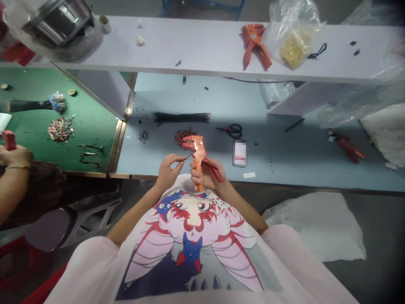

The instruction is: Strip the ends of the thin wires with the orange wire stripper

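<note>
My right hand [210, 173] is wrapped round the handles of an orange and red wire stripper [199, 150], its jaws turned to the left. Just left of it, my left hand [171, 169] pinches a thin dark wire [189, 156] whose tip is close to the tool; whether it touches the jaws I cannot tell. Behind the jaws lies a heap of small reddish-brown pieces [180, 137]. Farther back, a bundle of black wires [180, 118] stretches across the blue mat. A small pile of dark blue bits [143, 136] is to the left.
Black-handled scissors [234, 130] and a phone [239, 153] lie to the right. Another red tool [348, 147] rests at far right. A raised white shelf [205, 50] holds an orange wire stripper [255, 45]. At left, a co-worker's hand [17, 156] grips a red tool over a green mat.
</note>
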A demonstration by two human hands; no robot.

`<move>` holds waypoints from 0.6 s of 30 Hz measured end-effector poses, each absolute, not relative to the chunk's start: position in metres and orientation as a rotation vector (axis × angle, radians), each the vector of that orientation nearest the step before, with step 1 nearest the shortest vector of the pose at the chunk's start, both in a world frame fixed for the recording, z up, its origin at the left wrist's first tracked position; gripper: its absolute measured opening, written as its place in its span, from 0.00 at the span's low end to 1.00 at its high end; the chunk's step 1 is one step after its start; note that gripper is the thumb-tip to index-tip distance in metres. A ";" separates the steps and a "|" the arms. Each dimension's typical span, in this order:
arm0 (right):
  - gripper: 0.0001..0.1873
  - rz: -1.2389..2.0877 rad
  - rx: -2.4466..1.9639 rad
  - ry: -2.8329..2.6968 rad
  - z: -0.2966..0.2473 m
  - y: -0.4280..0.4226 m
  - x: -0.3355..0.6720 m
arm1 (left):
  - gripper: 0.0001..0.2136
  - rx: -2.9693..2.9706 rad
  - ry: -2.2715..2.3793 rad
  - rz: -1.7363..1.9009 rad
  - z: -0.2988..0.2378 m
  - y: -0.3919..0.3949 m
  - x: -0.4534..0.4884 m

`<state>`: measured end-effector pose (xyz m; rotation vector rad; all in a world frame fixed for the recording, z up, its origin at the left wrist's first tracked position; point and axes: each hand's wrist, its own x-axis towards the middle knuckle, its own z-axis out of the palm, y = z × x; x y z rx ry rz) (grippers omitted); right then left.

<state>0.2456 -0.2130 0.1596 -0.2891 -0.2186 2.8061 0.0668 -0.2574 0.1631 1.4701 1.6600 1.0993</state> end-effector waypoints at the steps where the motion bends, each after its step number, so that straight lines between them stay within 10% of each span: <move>1: 0.23 2.811 -0.263 -0.229 0.161 -0.213 0.246 | 0.07 1.504 1.653 1.100 0.164 -0.258 0.067; 7: 0.20 2.728 -0.313 -0.409 0.158 -0.208 0.250 | 0.07 1.497 1.700 1.039 0.156 -0.258 0.063; 18: 0.10 1.931 -1.729 -1.180 0.039 -0.170 0.240 | 0.15 0.483 1.836 0.601 0.026 -0.270 0.012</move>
